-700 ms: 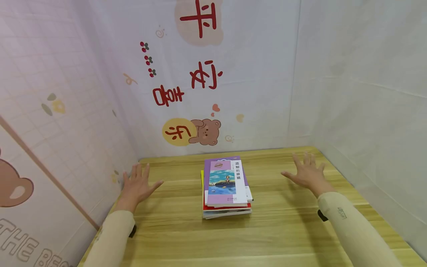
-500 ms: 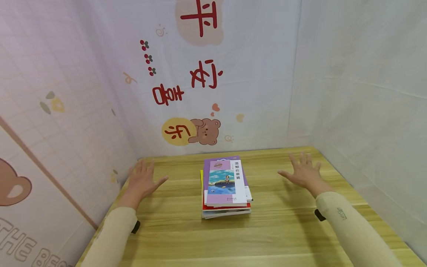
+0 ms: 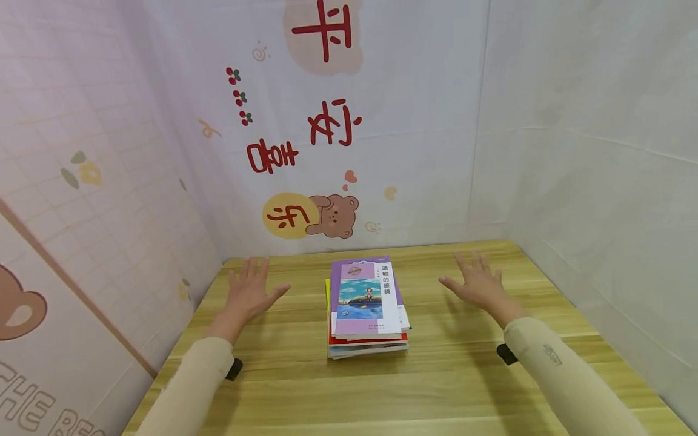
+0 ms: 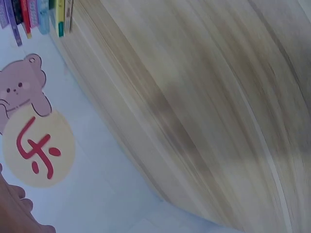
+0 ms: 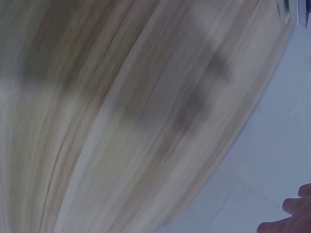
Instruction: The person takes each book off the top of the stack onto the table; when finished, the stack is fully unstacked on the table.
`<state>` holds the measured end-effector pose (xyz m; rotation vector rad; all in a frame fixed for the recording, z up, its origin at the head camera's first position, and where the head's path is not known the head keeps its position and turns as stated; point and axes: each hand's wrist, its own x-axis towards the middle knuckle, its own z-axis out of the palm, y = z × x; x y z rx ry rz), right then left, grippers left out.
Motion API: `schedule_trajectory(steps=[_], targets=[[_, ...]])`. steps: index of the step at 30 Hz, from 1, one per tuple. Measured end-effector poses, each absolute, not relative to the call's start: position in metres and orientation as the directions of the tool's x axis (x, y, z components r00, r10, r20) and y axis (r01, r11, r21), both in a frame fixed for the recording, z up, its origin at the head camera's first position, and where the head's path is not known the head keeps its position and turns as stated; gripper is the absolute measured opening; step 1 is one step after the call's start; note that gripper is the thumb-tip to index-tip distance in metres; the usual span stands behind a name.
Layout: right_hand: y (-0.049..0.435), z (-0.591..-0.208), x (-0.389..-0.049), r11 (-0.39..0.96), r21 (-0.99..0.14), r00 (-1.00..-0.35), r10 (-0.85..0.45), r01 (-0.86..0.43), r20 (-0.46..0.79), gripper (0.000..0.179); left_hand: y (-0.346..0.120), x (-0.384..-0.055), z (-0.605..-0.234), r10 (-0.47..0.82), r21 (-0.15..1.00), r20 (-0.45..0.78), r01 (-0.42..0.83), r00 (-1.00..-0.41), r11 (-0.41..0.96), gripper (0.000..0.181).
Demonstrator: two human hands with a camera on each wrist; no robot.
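Observation:
A stack of several books (image 3: 368, 306) lies near the middle of the wooden table, topped by a purple and white book with a blue seaside picture on its cover. To the left of the stack, my left hand (image 3: 248, 297) is held with fingers spread and thumb toward the books, holding nothing. My right hand (image 3: 480, 283) is on the other side, its fingers also spread and its palm bare. Book spines (image 4: 36, 17) show at the top left of the left wrist view. Only a corner of the books (image 5: 294, 10) appears in the right wrist view.
The wooden table (image 3: 371, 399) has its back edge against a white cloth wall (image 3: 414, 151) printed with red characters and a bear. Cloth walls also rise on the left (image 3: 125, 200) and right (image 3: 611, 181). Dark straps (image 3: 507, 354) sit at the wrists.
Both hands have moved inward toward the books, the left one to the right and the right one to the left. The stack stays where it was.

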<state>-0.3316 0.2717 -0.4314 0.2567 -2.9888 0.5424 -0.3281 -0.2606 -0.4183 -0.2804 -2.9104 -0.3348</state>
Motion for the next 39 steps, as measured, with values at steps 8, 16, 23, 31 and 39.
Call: schedule_trajectory(steps=[8, 16, 23, 31, 39], targets=[[0.252, -0.432, -0.325, 0.865, -0.447, -0.973, -0.19, -0.227, 0.127, 0.09, -0.238, -0.32, -0.415, 0.16, 0.292, 0.213, 0.219, -0.964, 0.931, 0.1], [0.233, -0.433, -0.319, 0.788, -0.538, -0.954, -0.251, -0.301, 0.167, 0.084, -0.212, -0.316, -0.413, 0.147, 0.396, 0.196, 0.216, -0.969, 0.892, 0.1], [0.217, -0.434, -0.31, 0.701, -0.628, -0.939, -0.292, -0.339, 0.18, 0.079, -0.195, -0.312, -0.414, 0.126, 0.556, 0.126, 0.176, -0.984, 0.812, 0.1], [0.202, -0.437, -0.303, 0.608, -0.734, -0.946, -0.284, -0.303, 0.155, 0.068, -0.177, -0.304, -0.418, 0.128, 0.684, 0.058, 0.133, -0.99, 0.717, 0.098], [0.196, -0.442, -0.298, 0.503, -0.848, -0.968, -0.248, -0.168, 0.045, 0.068, -0.158, -0.294, -0.421, 0.105, 0.777, -0.008, 0.06, -0.994, 0.626, 0.1]])
